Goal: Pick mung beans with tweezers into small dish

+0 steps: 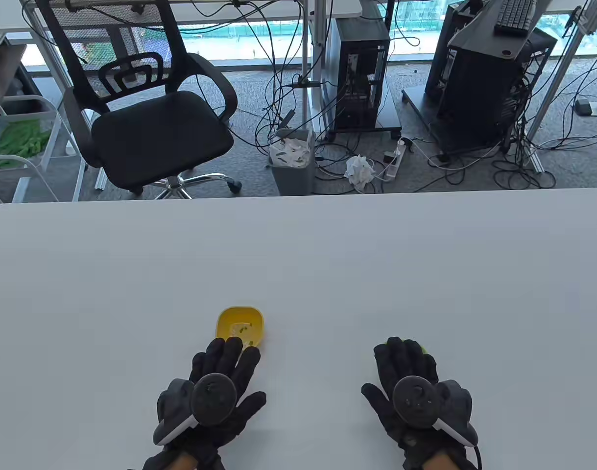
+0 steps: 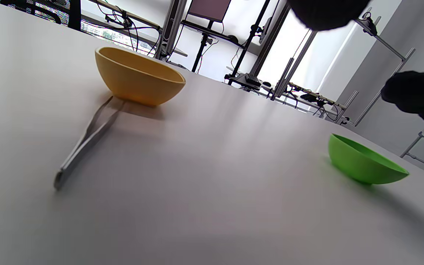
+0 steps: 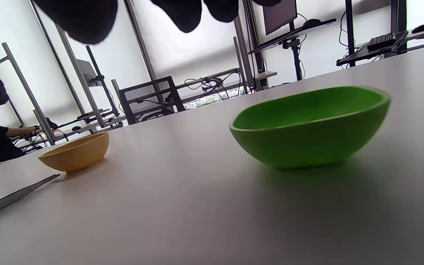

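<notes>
**Tweezers still on the table, both hands empty**

The work has not properly begun, by the look of it. The yellow dish [image 1: 240, 327] sits on the white table [image 1: 298, 254] and serves as the landmark here: pale specks lie on its floor in the table view, probably the mung beans, though they are too small to be sure. The tweezers [image 2: 87, 141] lie flat on the table just on the near side of that dish, tips pointing at its base — untouched by either hand. The green dish [image 3: 309, 125] stands well to the right of the yellow one and looks empty (its floor is only partly visible).

The left hand [image 1: 215, 391] lies palm down with fingers spread, fingertips reaching the yellow dish's near edge and covering the tweezers from above. The right hand [image 1: 416, 391] is likewise flat and spread, holding nothing, over the green dish.

Next, I judge, a hand must lift the tweezers — thin metal lying flush, so a careful fingertip pinch — then bring the tips into the yellow dish.
</notes>
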`<state>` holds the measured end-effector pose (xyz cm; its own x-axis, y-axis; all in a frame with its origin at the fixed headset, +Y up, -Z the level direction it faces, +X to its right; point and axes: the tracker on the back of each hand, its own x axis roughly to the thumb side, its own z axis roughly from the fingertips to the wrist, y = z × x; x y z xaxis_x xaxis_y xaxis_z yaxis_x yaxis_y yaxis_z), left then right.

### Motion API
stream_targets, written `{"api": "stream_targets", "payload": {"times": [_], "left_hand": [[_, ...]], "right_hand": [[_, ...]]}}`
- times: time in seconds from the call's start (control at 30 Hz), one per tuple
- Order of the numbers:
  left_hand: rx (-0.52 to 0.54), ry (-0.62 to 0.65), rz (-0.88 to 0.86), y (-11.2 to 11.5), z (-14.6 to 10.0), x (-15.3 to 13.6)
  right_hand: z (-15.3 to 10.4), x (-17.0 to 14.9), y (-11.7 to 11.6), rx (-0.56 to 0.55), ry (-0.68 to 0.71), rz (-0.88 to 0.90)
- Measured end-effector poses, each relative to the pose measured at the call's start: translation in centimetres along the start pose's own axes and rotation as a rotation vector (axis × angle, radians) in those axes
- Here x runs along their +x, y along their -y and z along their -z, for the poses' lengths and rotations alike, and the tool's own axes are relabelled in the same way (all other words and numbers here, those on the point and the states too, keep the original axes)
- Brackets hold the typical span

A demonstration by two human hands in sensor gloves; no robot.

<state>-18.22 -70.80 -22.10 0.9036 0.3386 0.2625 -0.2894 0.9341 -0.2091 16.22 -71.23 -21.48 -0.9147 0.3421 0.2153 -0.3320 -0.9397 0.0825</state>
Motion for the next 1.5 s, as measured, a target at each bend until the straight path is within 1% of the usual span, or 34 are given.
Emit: {"api": "stream_targets", "payload": {"times": [0.4,0.5,0.57,0.63,0.77,0.9,0.97,1.1,1.13,1.2,1.3,1.4,1.5], "left_hand": [[-0.015,-0.011,-0.006,0.1,0.1,0.0],[-0.018,-0.036,-0.006,0.1,0.0,-0.3],[-0.016,-0.069,-0.012,0.1,0.0,-0.7],[-0.012,-0.136,-0.002,0.1,0.2,-1.2],[-0.019,-0.316,0.042,0.3,0.9,-2.4],[-0.065,-0.467,0.111,0.9,2.5,-3.2],[-0.107,-0.506,0.166,1.6,3.6,-3.5],[-0.182,-0.53,0.196,2.7,4.9,-3.5],[-0.191,-0.537,0.21,2.9,5.1,-3.5],[-0.179,-0.541,0.295,3.3,5.6,-3.1],[-0.176,-0.532,0.353,3.7,5.9,-2.6],[-0.196,-0.505,0.429,4.1,5.9,-2.1],[-0.215,-0.481,0.44,4.3,5.5,-1.9]], "right_hand": [[0.1,-0.2,-0.1,0.008,0.001,0.046],[0.1,-0.3,-0.1,0.031,-0.01,0.074],[0.0,-0.3,0.0,0.021,-0.009,0.073],[0.0,-0.3,0.1,0.015,-0.006,0.081],[-0.1,-0.3,0.1,0.015,-0.001,0.092],[-0.1,-0.2,0.1,0.021,0.001,0.103],[0.0,-0.3,0.0,0.028,-0.001,0.114],[-0.1,-0.4,0.0,0.039,-0.007,0.124],[-0.1,-0.3,0.0,0.041,-0.008,0.125],[-0.1,-0.3,0.0,0.043,-0.008,0.13],[-0.1,-0.3,-0.1,0.049,-0.009,0.138],[0.0,-0.3,-0.1,0.057,-0.012,0.143],[0.0,-0.2,-0.2,0.048,-0.001,0.137]]}}
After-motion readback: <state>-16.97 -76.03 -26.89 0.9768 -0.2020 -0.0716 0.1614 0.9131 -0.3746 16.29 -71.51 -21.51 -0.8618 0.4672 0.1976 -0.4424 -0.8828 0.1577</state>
